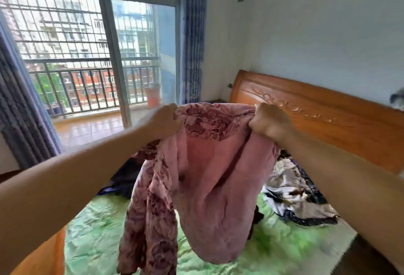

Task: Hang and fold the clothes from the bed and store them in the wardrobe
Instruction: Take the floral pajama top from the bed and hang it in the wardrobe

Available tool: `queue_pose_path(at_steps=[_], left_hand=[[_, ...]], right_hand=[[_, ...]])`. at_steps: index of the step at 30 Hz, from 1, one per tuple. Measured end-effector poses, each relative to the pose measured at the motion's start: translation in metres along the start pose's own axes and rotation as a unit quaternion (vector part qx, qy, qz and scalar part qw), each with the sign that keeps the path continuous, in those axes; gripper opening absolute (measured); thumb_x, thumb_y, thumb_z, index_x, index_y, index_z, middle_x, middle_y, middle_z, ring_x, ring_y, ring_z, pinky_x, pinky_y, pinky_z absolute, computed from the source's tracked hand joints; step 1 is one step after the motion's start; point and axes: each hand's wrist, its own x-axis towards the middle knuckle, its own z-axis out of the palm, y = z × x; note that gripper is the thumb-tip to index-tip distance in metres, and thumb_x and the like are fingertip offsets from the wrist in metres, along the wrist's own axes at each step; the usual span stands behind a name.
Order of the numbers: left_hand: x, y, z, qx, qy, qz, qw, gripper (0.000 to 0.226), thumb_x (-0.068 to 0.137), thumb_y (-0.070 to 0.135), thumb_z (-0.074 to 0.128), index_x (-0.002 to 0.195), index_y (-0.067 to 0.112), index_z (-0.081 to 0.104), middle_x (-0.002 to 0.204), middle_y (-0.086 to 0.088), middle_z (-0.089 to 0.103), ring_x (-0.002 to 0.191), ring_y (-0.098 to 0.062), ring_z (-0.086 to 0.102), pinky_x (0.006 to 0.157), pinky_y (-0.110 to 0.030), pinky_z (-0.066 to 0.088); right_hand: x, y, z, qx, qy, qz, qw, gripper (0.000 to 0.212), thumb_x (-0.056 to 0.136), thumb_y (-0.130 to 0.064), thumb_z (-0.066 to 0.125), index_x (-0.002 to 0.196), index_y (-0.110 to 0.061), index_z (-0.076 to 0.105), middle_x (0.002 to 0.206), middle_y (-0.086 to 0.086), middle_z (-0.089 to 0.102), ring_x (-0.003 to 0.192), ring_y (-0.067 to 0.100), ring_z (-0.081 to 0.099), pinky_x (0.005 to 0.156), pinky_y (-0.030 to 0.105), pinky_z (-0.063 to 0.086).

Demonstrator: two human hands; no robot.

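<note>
A pink garment (207, 176) with a dark red floral pattern hangs in the air above the bed (98, 231). My left hand (164, 121) grips its top left corner. My right hand (270, 121) grips the top right corner, fingers curled into the cloth. The fabric droops between my hands, and a floral sleeve dangles at the lower left. On the green bed cover behind it lie a black and white patterned garment (293, 193) at the right and a dark garment (124, 178) at the left, partly hidden by the pink one.
An orange wooden headboard (317, 110) stands at the right against a pale wall. A sliding glass door (87, 66) with bars and a balcony lies ahead at the left, flanked by blue curtains (193, 34). The wardrobe is out of view.
</note>
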Motion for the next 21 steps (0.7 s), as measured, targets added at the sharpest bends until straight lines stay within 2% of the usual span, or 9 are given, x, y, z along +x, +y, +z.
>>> queue_pose_path(at_steps=[3,5,8,12,14,16,19,21], left_hand=[[0.021,0.063,0.023,-0.061,-0.014,0.07,0.996,0.037,0.074,0.054,0.037,0.075,0.02,0.051,0.077,-0.006,0.064,0.068,-0.025,0.06,0.058,-0.035,0.049],[0.032,0.102,0.038,-0.084,-0.021,0.111,0.99,0.048,0.069,0.058,0.033,0.079,0.018,0.056,0.075,-0.005,0.065,0.073,-0.029,0.063,0.066,-0.038,0.054],[0.054,0.167,0.064,-0.098,-0.035,0.165,0.981,0.033,0.079,0.051,0.045,0.079,0.02,0.058,0.071,0.002,0.064,0.071,-0.026,0.064,0.064,-0.035,0.053],[0.079,0.261,0.101,-0.118,-0.074,0.227,0.964,0.019,0.084,0.039,0.052,0.071,0.024,0.053,0.072,0.005,0.061,0.069,-0.022,0.06,0.063,-0.03,0.044],[0.087,0.311,0.119,-0.144,-0.089,0.261,0.95,0.018,0.082,0.035,0.053,0.069,0.022,0.052,0.068,0.006,0.06,0.064,-0.017,0.056,0.057,-0.027,0.039],[0.091,0.36,0.138,-0.168,-0.105,0.3,0.933,0.017,0.078,0.035,0.053,0.068,0.021,0.052,0.068,0.004,0.061,0.064,-0.017,0.056,0.055,-0.027,0.04],[0.091,0.431,0.165,-0.191,-0.136,0.355,0.905,0.024,0.071,0.041,0.047,0.066,0.018,0.052,0.067,-0.002,0.063,0.064,-0.023,0.059,0.06,-0.034,0.049],[0.088,0.476,0.178,-0.196,-0.149,0.394,0.885,0.032,0.07,0.043,0.043,0.066,0.013,0.052,0.06,0.0,0.059,0.057,-0.019,0.054,0.055,-0.033,0.045]], right_hand=[[-0.027,0.059,-0.026,-0.02,0.023,0.062,0.998,0.052,0.077,-0.03,0.051,0.125,-0.014,0.061,0.117,0.018,0.068,0.105,0.037,0.066,0.085,0.038,0.055],[-0.044,0.095,-0.044,-0.033,0.035,0.099,0.994,0.047,0.079,-0.032,0.053,0.122,-0.015,0.062,0.114,0.018,0.069,0.101,0.037,0.067,0.079,0.036,0.052],[-0.069,0.153,-0.072,-0.051,0.042,0.138,0.988,0.037,0.08,-0.034,0.056,0.111,-0.014,0.063,0.109,0.018,0.07,0.098,0.037,0.066,0.071,0.033,0.045],[-0.103,0.224,-0.105,-0.079,0.061,0.197,0.975,0.036,0.081,-0.032,0.057,0.111,-0.014,0.063,0.113,0.017,0.069,0.102,0.038,0.065,0.079,0.037,0.05],[-0.121,0.257,-0.118,-0.082,0.067,0.222,0.969,0.028,0.08,-0.03,0.058,0.103,-0.015,0.062,0.108,0.016,0.069,0.095,0.038,0.064,0.073,0.035,0.046],[-0.14,0.289,-0.129,-0.092,0.073,0.246,0.962,0.02,0.078,-0.031,0.057,0.094,-0.019,0.057,0.102,0.016,0.068,0.081,0.034,0.059,0.069,0.033,0.042],[-0.169,0.334,-0.144,-0.129,0.075,0.302,0.941,0.031,0.078,-0.033,0.055,0.102,-0.014,0.062,0.102,0.016,0.068,0.084,0.035,0.061,0.068,0.033,0.041],[-0.19,0.359,-0.155,-0.151,0.071,0.337,0.927,0.032,0.079,-0.034,0.055,0.103,-0.014,0.064,0.103,0.016,0.068,0.084,0.035,0.06,0.067,0.032,0.041]])
